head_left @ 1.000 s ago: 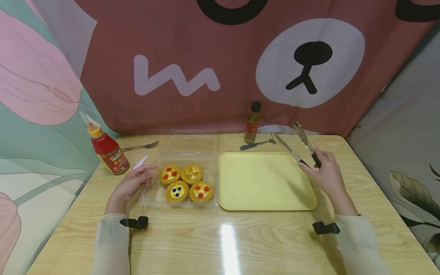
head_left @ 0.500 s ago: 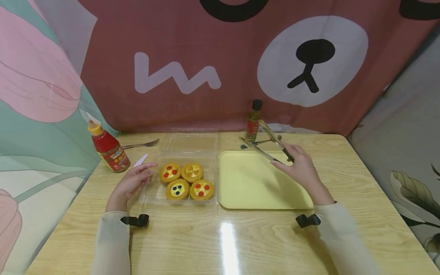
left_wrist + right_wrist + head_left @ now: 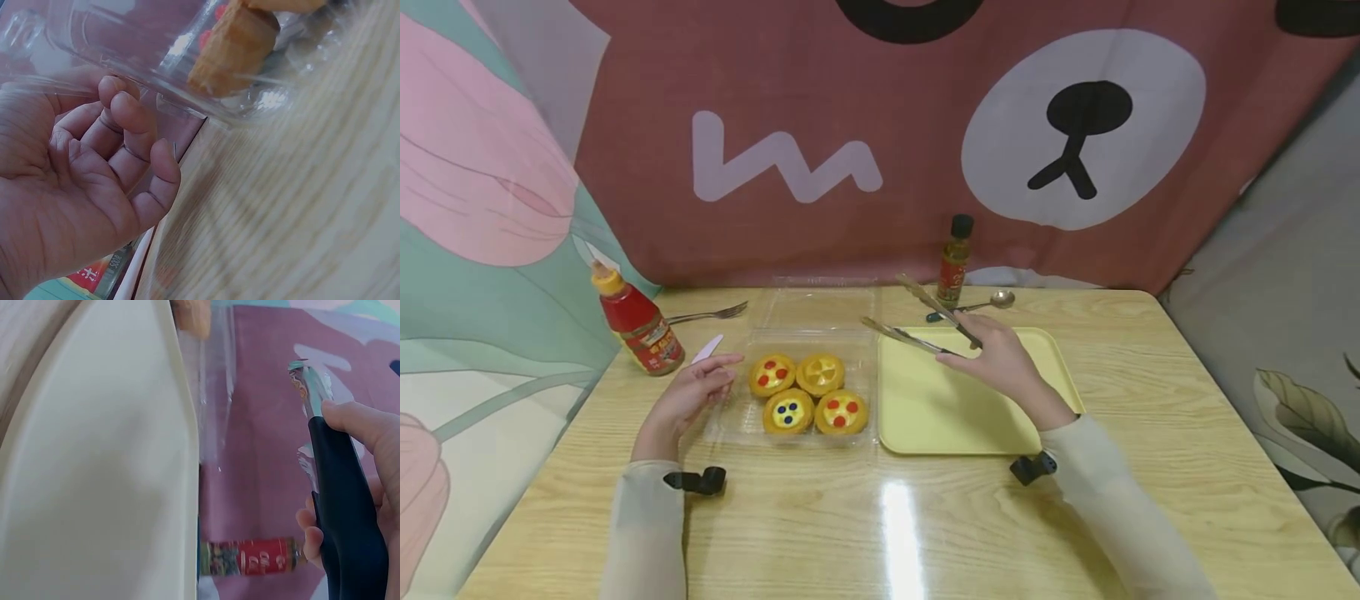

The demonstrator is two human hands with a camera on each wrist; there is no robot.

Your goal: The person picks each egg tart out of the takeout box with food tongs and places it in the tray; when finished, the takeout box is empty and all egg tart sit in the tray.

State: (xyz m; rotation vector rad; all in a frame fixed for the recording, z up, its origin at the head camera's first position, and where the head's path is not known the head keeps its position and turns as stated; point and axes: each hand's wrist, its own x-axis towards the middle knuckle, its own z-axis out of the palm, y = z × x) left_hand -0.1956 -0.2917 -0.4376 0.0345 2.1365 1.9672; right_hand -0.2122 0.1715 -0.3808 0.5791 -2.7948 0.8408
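Note:
My right hand (image 3: 1000, 354) grips a pair of metal tongs (image 3: 925, 342) by the black handles. The tongs' arms are spread, with nothing between them. They reach left above the yellow tray (image 3: 985, 417), tips near the clear plastic box (image 3: 868, 346). In the right wrist view the tongs (image 3: 340, 506) lie along the fingers. Several small tarts (image 3: 790, 410) with red, blue or plain tops sit in the box, its lid folded back. My left hand (image 3: 688, 396) is at the box's left side, fingers loosely bent. In the left wrist view its fingertips (image 3: 128, 109) are close to the plastic rim; contact is unclear.
A red sauce bottle (image 3: 647, 333) stands at the left, with a fork (image 3: 711, 315) and a pale knife (image 3: 706, 348) nearby. Behind the tray are a small black-capped bottle (image 3: 953, 258) and a spoon (image 3: 1000, 299). A printed cloth (image 3: 775, 233) hangs behind the table.
My right hand has carried the tongs left, from the tray's right side to above its back left part near the box. The left hand has stayed in place.

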